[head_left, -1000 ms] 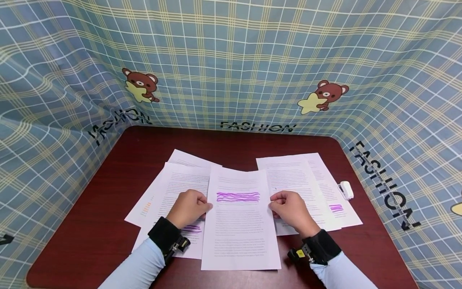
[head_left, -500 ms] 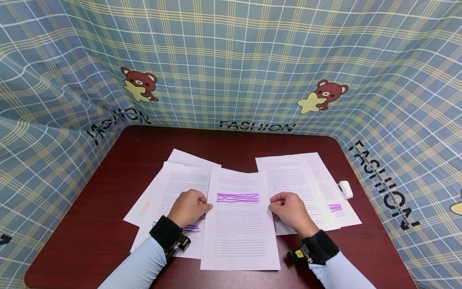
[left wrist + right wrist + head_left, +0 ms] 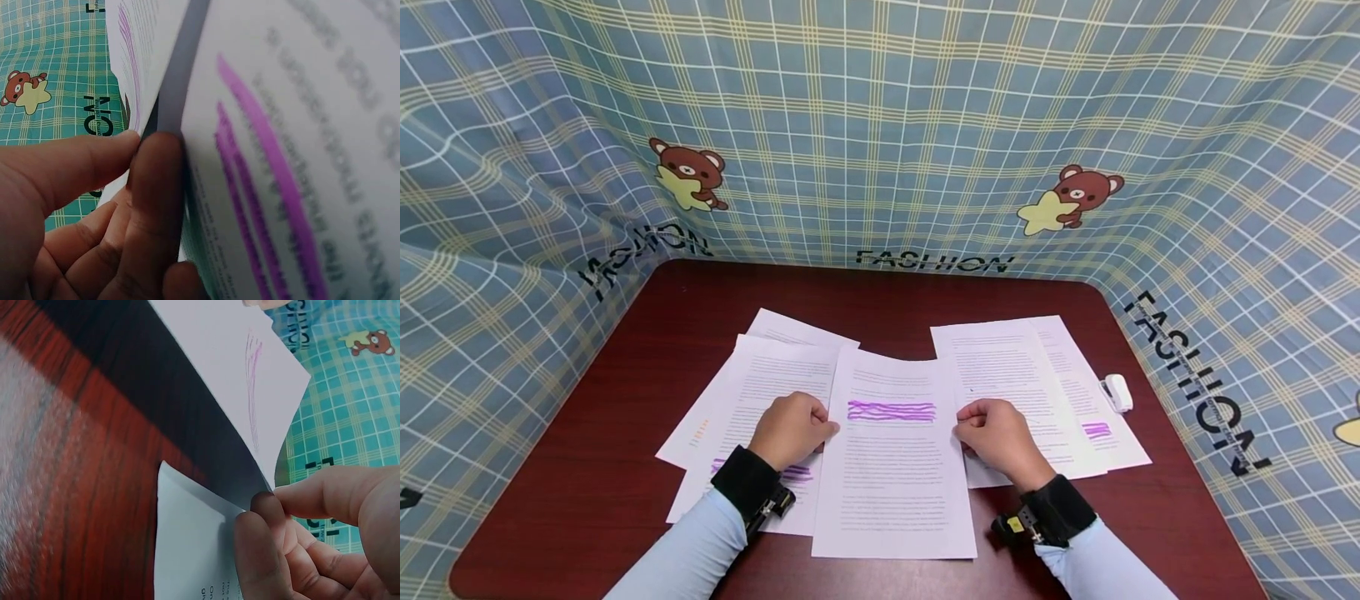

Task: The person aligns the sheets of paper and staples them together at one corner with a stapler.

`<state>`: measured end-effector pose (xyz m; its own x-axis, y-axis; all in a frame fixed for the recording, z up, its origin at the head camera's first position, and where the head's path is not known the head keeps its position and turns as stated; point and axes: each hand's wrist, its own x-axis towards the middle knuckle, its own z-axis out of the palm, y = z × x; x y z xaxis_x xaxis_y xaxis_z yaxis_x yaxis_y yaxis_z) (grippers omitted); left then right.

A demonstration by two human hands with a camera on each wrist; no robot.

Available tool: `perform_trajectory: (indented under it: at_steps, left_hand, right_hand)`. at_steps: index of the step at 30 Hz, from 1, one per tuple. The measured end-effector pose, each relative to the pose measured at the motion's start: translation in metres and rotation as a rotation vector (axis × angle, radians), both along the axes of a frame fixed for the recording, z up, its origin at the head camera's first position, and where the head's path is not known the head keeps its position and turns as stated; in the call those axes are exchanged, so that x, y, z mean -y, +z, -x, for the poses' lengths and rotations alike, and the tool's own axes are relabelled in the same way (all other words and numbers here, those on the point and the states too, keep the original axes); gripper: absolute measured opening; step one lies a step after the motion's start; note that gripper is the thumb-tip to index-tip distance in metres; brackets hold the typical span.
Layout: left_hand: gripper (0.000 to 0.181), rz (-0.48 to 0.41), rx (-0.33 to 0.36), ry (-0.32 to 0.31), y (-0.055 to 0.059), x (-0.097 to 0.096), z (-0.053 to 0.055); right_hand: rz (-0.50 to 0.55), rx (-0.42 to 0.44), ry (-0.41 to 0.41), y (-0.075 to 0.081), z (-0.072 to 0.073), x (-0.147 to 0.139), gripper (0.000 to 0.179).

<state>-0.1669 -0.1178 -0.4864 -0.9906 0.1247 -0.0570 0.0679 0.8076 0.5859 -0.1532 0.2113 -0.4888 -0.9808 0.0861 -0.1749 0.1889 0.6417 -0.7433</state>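
Observation:
A printed sheet of paper point(image 3: 891, 475) with a band of purple highlighter near its top is held between both hands, raised a little above the table. My left hand point(image 3: 792, 429) pinches its left edge between thumb and fingers, as the left wrist view shows at the thumb point(image 3: 94, 162). On the opposite edge my right hand point(image 3: 1000, 437) pinches the sheet likewise; the right wrist view has the thumb point(image 3: 331, 494) against the paper's rim. Under the left hand lies another printed sheet point(image 3: 782, 367) with purple marks. A further printed sheet point(image 3: 1000, 358) lies beyond the right hand.
Two sheets overlap on the left; the rear one point(image 3: 692, 425) bears orange marks. At right, a sheet with a purple mark point(image 3: 1097, 430) lies partly covered. A small white stapler-like object point(image 3: 1117, 393) sits beside it. Plaid curtain point(image 3: 880, 150) surrounds the dark red table point(image 3: 587, 467).
The held sheet and both hands have shifted very slightly to the left. Both hands keep their pinch, and the other papers stay about where they were.

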Motion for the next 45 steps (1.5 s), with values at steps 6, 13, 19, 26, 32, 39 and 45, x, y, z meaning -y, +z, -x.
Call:
perform_trajectory:
  at_steps: [6,13,19,26,32,39,45]
  left_hand:
    - [0.022,0.028,-0.019,0.014,0.0006,-0.0017,0.0008]
    - [0.024,0.039,-0.024,0.017,-0.0002,-0.0028,0.0007]
    - [0.026,0.045,-0.024,0.016,0.0006,-0.0045,-0.0006]
    - [0.027,0.043,-0.011,0.024,0.0009,-0.0067,-0.0005]
    - [0.029,0.061,-0.025,0.024,0.0018,-0.0078,-0.0003]
    - [0.03,0.074,-0.041,0.023,0.0026,-0.0072,-0.0006]
    - [0.032,0.073,-0.035,0.027,0.0014,-0.0072,0.0003]
  right_hand:
    - [-0.041,-0.015,0.006,-0.0004,0.0,-0.0004,0.012]
    - [-0.069,-0.025,0.006,-0.0021,-0.0005,-0.0014,0.012]
    - [-0.098,-0.037,0.006,-0.0046,-0.0007,-0.0011,0.013]
    - [-0.127,-0.06,0.023,-0.0056,-0.0018,-0.0025,0.012]
    - [-0.137,-0.072,0.028,-0.0072,-0.0017,-0.0036,0.013]
    - [-0.151,-0.088,0.027,-0.0075,-0.0022,-0.003,0.013]
    - [-0.159,-0.096,0.031,-0.007,-0.0025,-0.0026,0.014]
